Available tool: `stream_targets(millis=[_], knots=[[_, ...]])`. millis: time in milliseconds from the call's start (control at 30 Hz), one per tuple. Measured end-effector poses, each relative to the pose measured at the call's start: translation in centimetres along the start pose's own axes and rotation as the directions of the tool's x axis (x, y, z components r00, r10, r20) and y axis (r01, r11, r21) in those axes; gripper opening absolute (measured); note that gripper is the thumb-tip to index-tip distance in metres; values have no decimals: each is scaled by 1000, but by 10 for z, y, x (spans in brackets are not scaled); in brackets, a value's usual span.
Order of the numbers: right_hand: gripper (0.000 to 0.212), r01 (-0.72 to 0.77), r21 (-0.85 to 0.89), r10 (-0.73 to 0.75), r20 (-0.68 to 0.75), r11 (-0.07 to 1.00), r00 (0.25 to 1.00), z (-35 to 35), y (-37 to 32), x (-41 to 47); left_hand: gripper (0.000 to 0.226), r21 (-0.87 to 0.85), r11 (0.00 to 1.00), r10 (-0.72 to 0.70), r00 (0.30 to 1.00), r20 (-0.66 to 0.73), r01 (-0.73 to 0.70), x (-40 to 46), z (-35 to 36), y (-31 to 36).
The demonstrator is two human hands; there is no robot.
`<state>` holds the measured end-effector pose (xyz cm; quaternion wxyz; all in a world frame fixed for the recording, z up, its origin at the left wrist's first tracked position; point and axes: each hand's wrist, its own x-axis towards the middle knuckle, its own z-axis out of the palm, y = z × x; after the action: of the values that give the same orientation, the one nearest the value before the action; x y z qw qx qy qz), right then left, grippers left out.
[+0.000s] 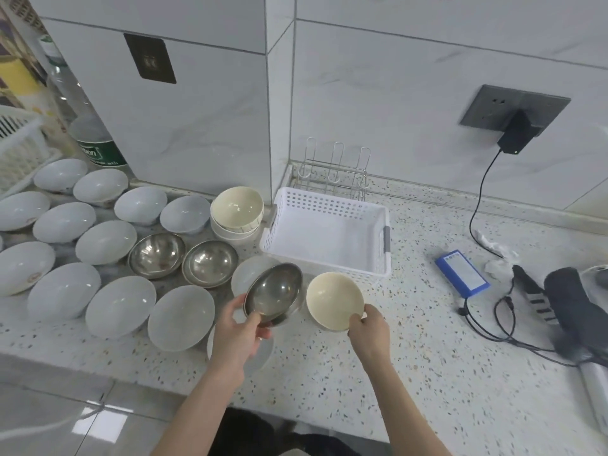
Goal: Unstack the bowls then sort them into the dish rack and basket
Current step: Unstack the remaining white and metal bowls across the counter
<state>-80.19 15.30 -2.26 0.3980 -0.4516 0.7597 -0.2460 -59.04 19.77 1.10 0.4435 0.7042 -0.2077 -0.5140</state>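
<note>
Here, over speckled terrazzo counter (411, 340), our left hand (235, 337) pinches rim of round polished steel bowl (274, 292), tilted, held above white bowl. Our right hand (368, 334) pinches rim of matte cream bowl (334, 299), just in front of perforated white plastic basket (329, 232). Wire dish rack (334, 174) stands behind basket.

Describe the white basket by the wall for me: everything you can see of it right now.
The white basket is rectangular, looks like plastic, with perforated side walls, a solid floor and a grey handle on its right end. It sits upright on the speckled counter, near the tiled wall corner, directly in front of the wire dish rack. Nothing is visible inside it. A cream bowl stack stands close to its left end; whether they touch is unclear. Neither hand touches it.
</note>
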Motion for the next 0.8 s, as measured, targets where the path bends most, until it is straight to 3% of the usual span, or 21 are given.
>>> stream_targets(millis=[400, 800], knots=[[28, 27, -66, -25, 31, 997, 999, 22, -8, 13, 40, -27, 997, 75, 995, -72, -77, -3, -12, -5], [32, -12, -33, 13, 17, 999, 1000, 30, -13, 19, 39, -87, 996, 15, 999, -52, -20, 5, -19, 1]])
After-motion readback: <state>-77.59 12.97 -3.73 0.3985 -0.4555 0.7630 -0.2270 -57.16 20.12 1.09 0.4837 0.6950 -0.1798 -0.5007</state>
